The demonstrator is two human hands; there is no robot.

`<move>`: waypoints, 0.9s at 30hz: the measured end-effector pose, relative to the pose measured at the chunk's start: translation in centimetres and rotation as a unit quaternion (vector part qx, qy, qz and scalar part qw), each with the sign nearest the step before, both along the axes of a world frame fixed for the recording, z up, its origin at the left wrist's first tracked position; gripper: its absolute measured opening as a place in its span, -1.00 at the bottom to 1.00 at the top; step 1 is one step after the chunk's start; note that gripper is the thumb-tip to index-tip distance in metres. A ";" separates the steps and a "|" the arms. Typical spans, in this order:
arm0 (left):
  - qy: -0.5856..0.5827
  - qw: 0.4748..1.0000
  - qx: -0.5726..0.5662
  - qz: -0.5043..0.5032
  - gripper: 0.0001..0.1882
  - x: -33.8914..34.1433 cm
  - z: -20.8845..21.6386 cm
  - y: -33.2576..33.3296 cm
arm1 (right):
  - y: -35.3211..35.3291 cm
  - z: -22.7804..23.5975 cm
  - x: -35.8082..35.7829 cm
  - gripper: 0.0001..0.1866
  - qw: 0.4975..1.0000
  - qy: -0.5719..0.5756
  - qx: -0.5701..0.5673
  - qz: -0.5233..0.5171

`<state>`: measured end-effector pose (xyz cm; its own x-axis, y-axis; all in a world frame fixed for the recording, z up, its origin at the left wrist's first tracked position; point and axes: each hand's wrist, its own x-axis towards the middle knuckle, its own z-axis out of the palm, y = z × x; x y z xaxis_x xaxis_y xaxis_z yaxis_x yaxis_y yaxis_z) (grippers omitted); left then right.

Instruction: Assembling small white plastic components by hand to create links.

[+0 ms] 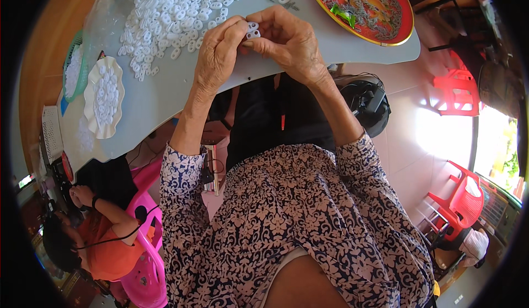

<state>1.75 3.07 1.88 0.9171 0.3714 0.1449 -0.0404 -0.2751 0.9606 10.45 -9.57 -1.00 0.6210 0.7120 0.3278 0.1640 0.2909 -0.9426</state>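
Small white oval plastic pieces [252,31], each with two dark-looking holes, are pinched between my two hands above the table's near edge. The fingers of my left hand [219,54] are closed at their left side, and the fingertips partly cover them. My right hand [295,43] grips from the other side with thumb and curled fingers. Just beyond my hands spreads a big heap of the same white pieces [176,13] on the grey table [160,96]. A few small metal screws [292,4] lie beyond my right hand.
At the right stands a round red tray [380,43] holding many small screws and a green wrapper [343,15]. A scalloped white dish [120,72] and a green basket [77,39] hold white pieces at left. A person in orange [115,253] sits at lower left on a pink chair [146,198].
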 end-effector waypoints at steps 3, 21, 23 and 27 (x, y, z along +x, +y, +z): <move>-0.016 1.000 0.005 0.003 -0.67 0.1 -0.5 0.0 | -0.3 1.0 -0.3 -0.75 1.000 0.006 -0.018 -0.004; -0.005 0.999 0.023 0.023 -0.67 0.7 -1.1 0.3 | -0.1 0.7 0.1 -0.71 1.000 0.004 -0.023 -0.002; 0.002 1.000 -0.002 0.030 -0.66 0.6 -0.8 0.3 | 0.1 0.2 0.0 -0.68 1.000 0.019 0.007 -0.002; 0.009 1.000 0.000 0.029 -0.66 0.7 -0.8 0.0 | 0.1 -0.3 0.2 -0.64 0.998 -0.048 -0.032 -0.040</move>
<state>2.45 3.11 1.10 0.8964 0.4241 0.1289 -0.0078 -0.2757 0.9612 10.67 -9.51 -1.35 0.6451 0.6823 0.3439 0.2750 0.2126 -0.9376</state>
